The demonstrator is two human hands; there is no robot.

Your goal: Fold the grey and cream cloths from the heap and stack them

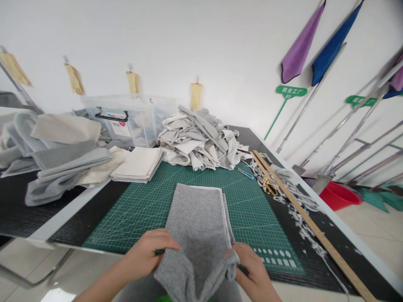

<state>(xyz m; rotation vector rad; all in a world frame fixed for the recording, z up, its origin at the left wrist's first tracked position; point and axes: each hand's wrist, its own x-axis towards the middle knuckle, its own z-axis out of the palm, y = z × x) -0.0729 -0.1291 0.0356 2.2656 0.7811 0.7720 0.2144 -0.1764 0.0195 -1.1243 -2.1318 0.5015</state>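
Note:
A grey cloth (198, 214) lies lengthwise on the green cutting mat (252, 209), its near end lifted off the front edge and sagging between my hands. My left hand (153, 249) pinches the near left corner, with fingers closed round the fabric. At the near right corner my right hand (252, 268) grips the same cloth. A small dark item shows at each hand; I cannot make out what either is. Lighter fabric edges show along the cloth's right side and far end.
Folded pale cloths (138, 163) sit at the mat's back left, beside a heap of scraps (201, 140). Grey fabric (69, 163) is piled left, before a clear bin (126, 121). Right are blue-handled snips (245, 173), yellow-handled scissors (270, 187), a wooden strip (308, 220) and a red bucket (340, 196).

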